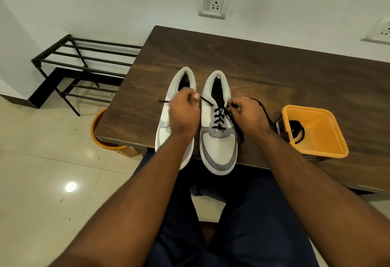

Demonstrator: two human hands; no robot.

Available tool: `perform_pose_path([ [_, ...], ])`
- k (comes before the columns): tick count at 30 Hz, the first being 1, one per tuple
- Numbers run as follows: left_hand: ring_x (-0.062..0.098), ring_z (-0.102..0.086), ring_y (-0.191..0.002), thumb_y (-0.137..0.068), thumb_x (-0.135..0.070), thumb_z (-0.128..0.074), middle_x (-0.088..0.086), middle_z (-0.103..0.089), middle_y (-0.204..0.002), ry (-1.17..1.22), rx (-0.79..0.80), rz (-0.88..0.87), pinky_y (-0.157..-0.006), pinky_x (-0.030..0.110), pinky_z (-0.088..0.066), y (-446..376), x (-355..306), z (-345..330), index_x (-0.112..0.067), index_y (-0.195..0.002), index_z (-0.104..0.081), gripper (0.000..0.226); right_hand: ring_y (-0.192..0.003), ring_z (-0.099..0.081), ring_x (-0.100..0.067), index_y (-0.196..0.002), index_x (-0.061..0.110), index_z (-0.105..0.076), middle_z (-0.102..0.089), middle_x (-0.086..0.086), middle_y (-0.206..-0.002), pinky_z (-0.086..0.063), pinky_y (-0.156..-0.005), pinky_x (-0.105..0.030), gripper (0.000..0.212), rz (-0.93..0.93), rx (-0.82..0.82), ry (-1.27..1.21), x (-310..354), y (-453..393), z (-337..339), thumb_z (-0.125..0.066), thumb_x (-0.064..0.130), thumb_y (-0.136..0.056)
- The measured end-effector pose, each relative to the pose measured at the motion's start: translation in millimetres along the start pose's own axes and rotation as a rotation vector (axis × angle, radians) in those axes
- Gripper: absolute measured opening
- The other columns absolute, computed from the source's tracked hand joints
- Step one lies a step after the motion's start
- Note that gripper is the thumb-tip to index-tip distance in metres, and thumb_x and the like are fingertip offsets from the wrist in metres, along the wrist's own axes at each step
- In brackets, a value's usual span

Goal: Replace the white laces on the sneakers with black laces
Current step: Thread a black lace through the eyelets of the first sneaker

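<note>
Two white and grey sneakers stand side by side at the near edge of a dark wooden table (263, 70), toes toward me. The right sneaker (219, 148) carries a black lace (219, 118) crossed through its lower eyelets. My left hand (184, 112) pinches one lace end, pulled out to the left over the left sneaker (183, 76), which it largely covers. My right hand (248, 114) grips the other lace end beside the right sneaker's eyelets; that strand loops back and down the shoe's right side.
An open orange box (316, 131) with something dark inside sits on the table to the right. An orange bucket (99, 131) stands on the tiled floor under the table's left corner. A black metal rack (84, 64) stands by the wall at the left.
</note>
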State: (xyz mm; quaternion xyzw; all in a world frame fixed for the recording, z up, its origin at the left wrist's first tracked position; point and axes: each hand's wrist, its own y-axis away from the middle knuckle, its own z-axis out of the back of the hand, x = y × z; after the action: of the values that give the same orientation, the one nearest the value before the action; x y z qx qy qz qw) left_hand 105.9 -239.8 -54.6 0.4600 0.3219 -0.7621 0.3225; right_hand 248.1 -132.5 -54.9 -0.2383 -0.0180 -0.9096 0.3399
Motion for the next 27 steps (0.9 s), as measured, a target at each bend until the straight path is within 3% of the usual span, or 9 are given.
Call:
perform_pose_path([
  [4, 0.009, -0.06, -0.094, -0.094, -0.01, -0.061, -0.005, -0.061, -0.103, 0.019, -0.437, 0.205, -0.073, 0.005, -0.048, -20.4, 2.5, 40.5, -0.013, -0.105, -0.065, 0.012, -0.077, -0.051, -0.016, -0.091, 0.018, -0.07, -0.05, 0.005, -0.082, -0.033, -0.063, -0.027, 0.012, -0.003, -0.018, 0.054, -6.2, -0.9, 1.9, -0.06, 0.025, -0.093],
  [6, 0.005, -0.054, -0.099, -0.093, -0.015, -0.063, 0.002, -0.056, -0.12, -0.075, -0.495, 0.018, -0.076, 0.003, -0.045, -9.4, -6.2, 45.5, -0.012, -0.112, -0.062, 0.019, -0.074, -0.048, -0.015, -0.093, 0.02, -0.071, -0.045, 0.005, -0.08, -0.029, -0.056, -0.026, 0.013, -0.017, -0.028, 0.066, -5.0, -1.0, 0.6, -0.061, 0.027, -0.093],
  [9, 0.01, -0.057, -0.078, -0.093, -0.025, -0.063, 0.006, -0.064, -0.098, -0.127, -0.239, -0.184, -0.064, 0.012, -0.045, 16.9, -9.0, 21.7, -0.01, -0.094, -0.066, 0.015, -0.074, -0.058, -0.02, -0.095, 0.018, -0.072, -0.062, 0.0, -0.08, -0.037, -0.061, -0.027, 0.014, -0.012, -0.048, 0.038, -3.8, 0.4, -3.3, -0.061, 0.026, -0.092],
  [12, 0.028, -0.063, -0.055, -0.09, -0.044, -0.062, 0.012, -0.066, -0.064, 0.121, 0.167, 0.349, -0.059, 0.04, -0.057, 21.3, 3.2, -11.7, 0.0, -0.073, -0.063, 0.047, -0.073, -0.061, -0.019, -0.098, 0.017, -0.071, -0.07, -0.002, -0.083, -0.048, -0.067, -0.031, 0.014, -0.032, -0.047, -0.019, -4.1, 4.6, -5.9, -0.061, 0.025, -0.092],
  [14, 0.029, -0.064, -0.051, -0.088, -0.047, -0.066, 0.015, -0.065, -0.063, 0.251, 0.165, 0.537, -0.051, 0.042, -0.058, 18.9, 6.7, -23.1, 0.001, -0.074, -0.062, 0.05, -0.072, -0.061, -0.02, -0.099, 0.017, -0.072, -0.071, -0.003, -0.082, -0.051, -0.068, -0.034, 0.014, -0.018, -0.049, -0.034, -5.2, 6.3, -6.8, -0.061, 0.024, -0.093],
  [19, 0.02, -0.056, -0.048, -0.094, -0.016, -0.064, 0.008, -0.061, -0.062, 0.477, 0.101, 0.605, -0.047, 0.029, -0.05, 8.8, -13.1, -32.4, -0.006, -0.074, -0.06, 0.024, -0.071, -0.06, -0.023, -0.094, 0.017, -0.069, -0.068, -0.004, -0.079, -0.049, -0.065, -0.036, 0.015, 0.019, -0.034, -0.004, -5.0, 5.2, -8.2, -0.057, 0.026, -0.094],
  [21, 0.018, -0.057, -0.046, -0.096, -0.017, -0.061, 0.007, -0.063, -0.064, 0.429, 0.008, 0.499, -0.046, 0.029, -0.049, -0.7, -15.9, -19.9, -0.006, -0.074, -0.06, 0.024, -0.071, -0.059, -0.024, -0.092, 0.015, -0.068, -0.067, -0.005, -0.079, -0.049, -0.064, -0.036, 0.019, 0.025, -0.025, 0.028, -5.5, 5.1, -5.3, -0.054, 0.027, -0.096],
  [25, 0.01, -0.057, -0.044, -0.098, -0.02, -0.057, 0.007, -0.062, -0.068, 0.502, -0.498, 0.405, -0.044, 0.028, -0.051, -29.0, -10.2, 31.4, -0.013, -0.079, -0.057, 0.021, -0.069, -0.057, -0.021, -0.092, 0.016, -0.068, -0.066, -0.003, -0.079, -0.041, -0.059, -0.031, 0.025, 0.066, -0.019, 0.194, -7.7, 8.0, 2.0, -0.046, 0.028, -0.098],
  [27, 0.01, -0.057, -0.049, -0.098, -0.024, -0.058, 0.013, -0.063, -0.077, 0.59, -0.541, 0.43, -0.046, 0.027, -0.049, -29.6, -4.0, 42.9, -0.014, -0.086, -0.056, 0.016, -0.074, -0.061, -0.021, -0.098, 0.019, -0.069, -0.069, -0.002, -0.084, -0.046, -0.062, -0.032, 0.023, 0.045, -0.033, 0.161, -8.1, 9.9, -1.5, -0.047, 0.026, -0.097],
])
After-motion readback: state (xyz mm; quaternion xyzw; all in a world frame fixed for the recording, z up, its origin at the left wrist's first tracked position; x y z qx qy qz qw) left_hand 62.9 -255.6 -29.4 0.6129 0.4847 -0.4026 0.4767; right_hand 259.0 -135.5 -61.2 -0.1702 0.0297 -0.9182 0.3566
